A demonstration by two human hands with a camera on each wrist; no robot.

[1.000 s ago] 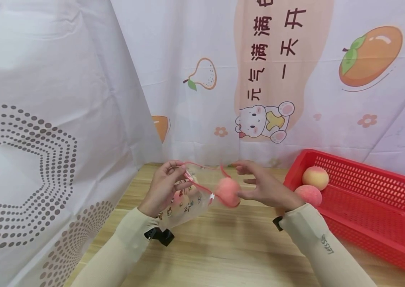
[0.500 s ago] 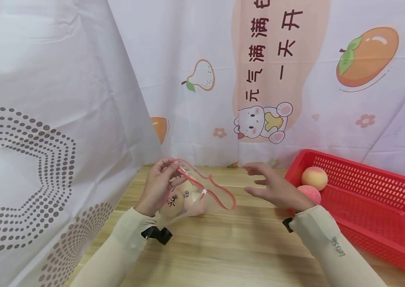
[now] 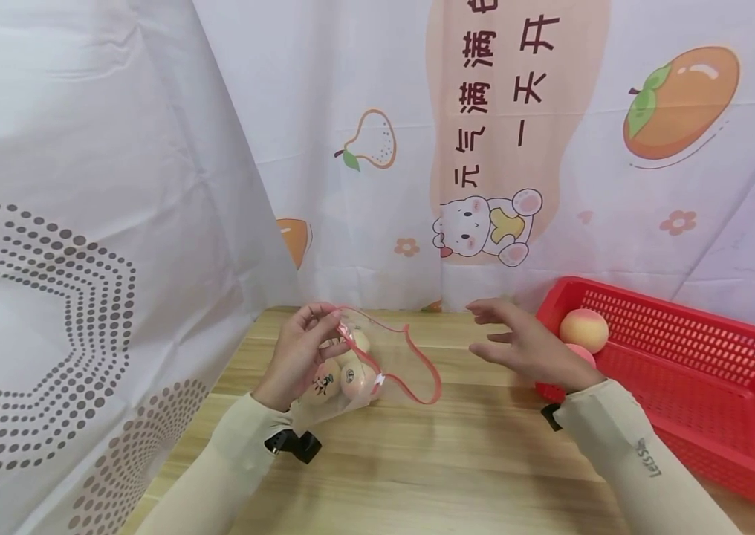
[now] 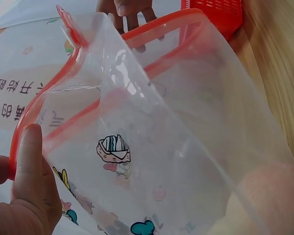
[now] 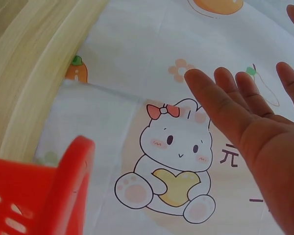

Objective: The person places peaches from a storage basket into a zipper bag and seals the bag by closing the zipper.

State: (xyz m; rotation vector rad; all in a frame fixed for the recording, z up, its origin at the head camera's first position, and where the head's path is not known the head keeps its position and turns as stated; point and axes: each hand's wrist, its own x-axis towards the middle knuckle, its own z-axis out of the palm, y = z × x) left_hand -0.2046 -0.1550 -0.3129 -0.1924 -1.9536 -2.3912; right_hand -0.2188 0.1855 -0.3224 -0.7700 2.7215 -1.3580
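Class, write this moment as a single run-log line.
left hand: pinches zip bag rim, mouth open | bag: peaches inside | right hand: open, empty, near red basket | basket: peaches

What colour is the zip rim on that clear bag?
Red-orange; the bag's zip rim shows best in the left wrist view.

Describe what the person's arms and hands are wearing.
Both arms wear long, snug cream sleeves. The right sleeve bears small dark lettering near the forearm. Black wrist mounts sit at each cuff, the left one plainly visible. The hands are bare, with no gloves or rings visible.
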